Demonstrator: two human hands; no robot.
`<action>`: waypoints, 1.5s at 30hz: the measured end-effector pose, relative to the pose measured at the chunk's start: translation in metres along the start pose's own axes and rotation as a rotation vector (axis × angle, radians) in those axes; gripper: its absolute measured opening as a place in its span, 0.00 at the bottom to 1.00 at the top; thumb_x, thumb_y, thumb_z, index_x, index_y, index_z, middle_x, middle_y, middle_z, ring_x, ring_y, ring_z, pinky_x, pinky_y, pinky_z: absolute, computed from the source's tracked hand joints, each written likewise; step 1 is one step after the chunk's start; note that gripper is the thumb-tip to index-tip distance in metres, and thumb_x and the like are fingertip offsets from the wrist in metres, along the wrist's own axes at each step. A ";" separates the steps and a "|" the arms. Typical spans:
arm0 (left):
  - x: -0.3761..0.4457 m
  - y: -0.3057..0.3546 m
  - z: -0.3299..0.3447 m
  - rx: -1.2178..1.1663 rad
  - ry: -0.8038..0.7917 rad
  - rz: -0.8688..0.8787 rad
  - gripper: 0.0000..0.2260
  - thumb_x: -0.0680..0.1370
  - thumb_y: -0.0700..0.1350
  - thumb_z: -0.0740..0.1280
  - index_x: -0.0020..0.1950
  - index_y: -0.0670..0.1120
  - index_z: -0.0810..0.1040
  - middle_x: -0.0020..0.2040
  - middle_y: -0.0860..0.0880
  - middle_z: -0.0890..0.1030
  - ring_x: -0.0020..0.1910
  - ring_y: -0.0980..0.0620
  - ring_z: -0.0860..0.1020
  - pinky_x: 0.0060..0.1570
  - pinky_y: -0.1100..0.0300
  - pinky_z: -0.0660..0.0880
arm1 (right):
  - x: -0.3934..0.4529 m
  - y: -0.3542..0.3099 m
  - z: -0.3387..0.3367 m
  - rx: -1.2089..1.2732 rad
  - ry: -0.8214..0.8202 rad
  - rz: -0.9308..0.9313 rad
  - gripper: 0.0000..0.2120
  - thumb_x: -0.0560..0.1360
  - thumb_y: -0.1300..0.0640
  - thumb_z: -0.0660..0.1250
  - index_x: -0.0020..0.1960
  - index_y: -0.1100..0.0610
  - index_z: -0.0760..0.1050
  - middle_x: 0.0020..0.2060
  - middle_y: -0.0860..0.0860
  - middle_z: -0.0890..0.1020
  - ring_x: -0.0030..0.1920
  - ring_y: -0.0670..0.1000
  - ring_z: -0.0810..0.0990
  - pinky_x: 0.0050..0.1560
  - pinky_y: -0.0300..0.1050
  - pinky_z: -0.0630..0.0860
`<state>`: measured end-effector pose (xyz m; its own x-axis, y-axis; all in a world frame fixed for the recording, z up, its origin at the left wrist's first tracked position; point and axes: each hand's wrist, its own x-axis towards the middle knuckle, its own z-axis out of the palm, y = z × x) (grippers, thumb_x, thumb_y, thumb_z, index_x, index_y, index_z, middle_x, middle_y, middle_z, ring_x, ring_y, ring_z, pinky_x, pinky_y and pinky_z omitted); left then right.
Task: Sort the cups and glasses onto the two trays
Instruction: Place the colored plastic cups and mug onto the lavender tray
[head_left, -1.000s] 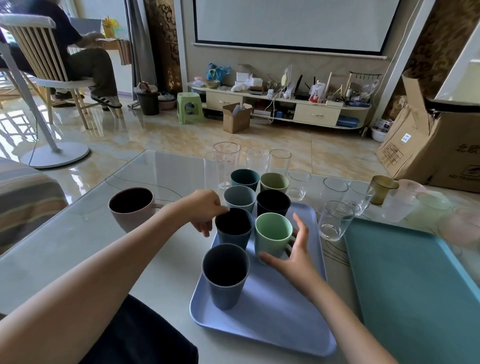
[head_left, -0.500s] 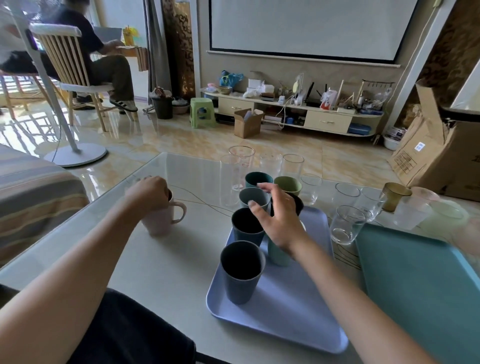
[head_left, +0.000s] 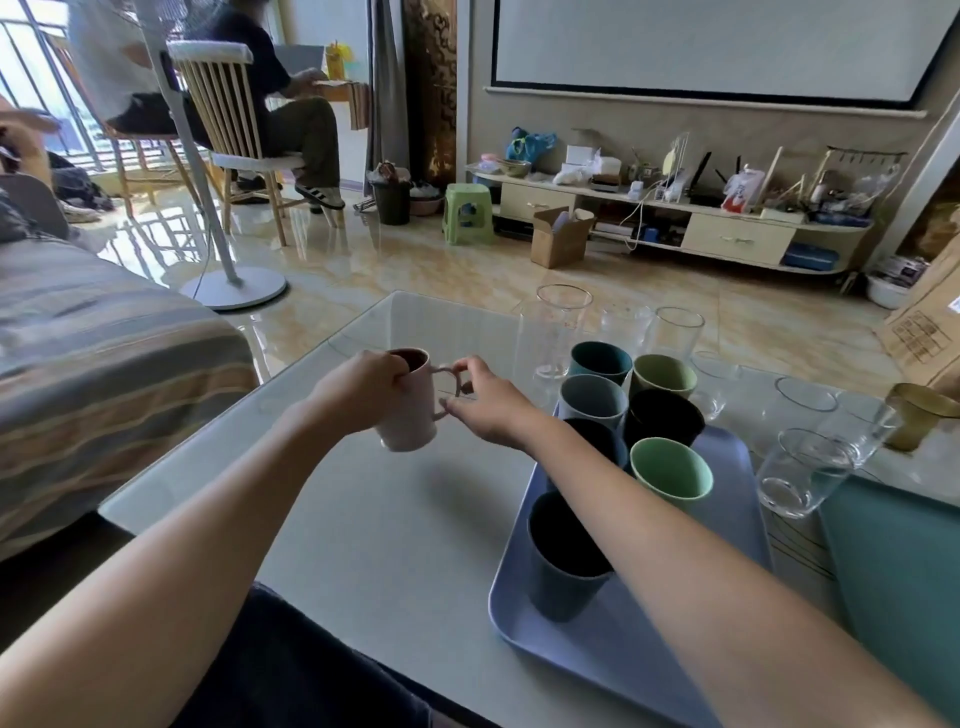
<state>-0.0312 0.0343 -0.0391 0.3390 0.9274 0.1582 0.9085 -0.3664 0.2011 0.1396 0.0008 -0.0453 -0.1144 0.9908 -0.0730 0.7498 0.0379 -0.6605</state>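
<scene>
Nearest, at five o'clock, the blue tray (head_left: 613, 670) keeps bare room along its near left edge beside the dark cup (head_left: 563, 558); at twelve, the left hand (head_left: 363, 387) is closed round the pink mug (head_left: 410, 410), lifted off the table (head_left: 363, 530); the right hand (head_left: 485, 402) pinches its handle; best carry it level, clear of the rims; farther, glasses (head_left: 561, 332) crowd the far edge.
</scene>
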 end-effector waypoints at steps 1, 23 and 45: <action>-0.001 0.003 -0.006 -0.039 0.036 0.013 0.08 0.77 0.42 0.60 0.40 0.47 0.75 0.38 0.44 0.75 0.37 0.47 0.71 0.36 0.57 0.67 | 0.002 -0.001 -0.004 0.104 0.035 0.013 0.21 0.78 0.48 0.60 0.68 0.54 0.63 0.61 0.56 0.75 0.59 0.57 0.74 0.55 0.47 0.71; -0.075 0.213 -0.020 -0.653 0.224 0.524 0.28 0.71 0.37 0.69 0.68 0.54 0.67 0.67 0.48 0.70 0.60 0.48 0.75 0.59 0.51 0.75 | -0.228 0.099 -0.137 0.789 0.546 0.356 0.20 0.70 0.46 0.70 0.47 0.65 0.79 0.38 0.63 0.85 0.36 0.61 0.85 0.35 0.50 0.82; -0.065 0.158 0.035 0.009 -0.183 0.238 0.05 0.74 0.41 0.62 0.49 0.42 0.72 0.47 0.42 0.78 0.44 0.41 0.77 0.40 0.51 0.73 | -0.233 0.142 -0.065 0.498 0.101 0.545 0.16 0.77 0.48 0.59 0.44 0.61 0.75 0.38 0.57 0.82 0.29 0.55 0.82 0.33 0.45 0.80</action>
<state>0.0986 -0.0812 -0.0514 0.5800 0.8143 0.0228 0.8003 -0.5748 0.1706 0.3148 -0.2162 -0.0737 0.2676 0.8605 -0.4335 0.2966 -0.5016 -0.8126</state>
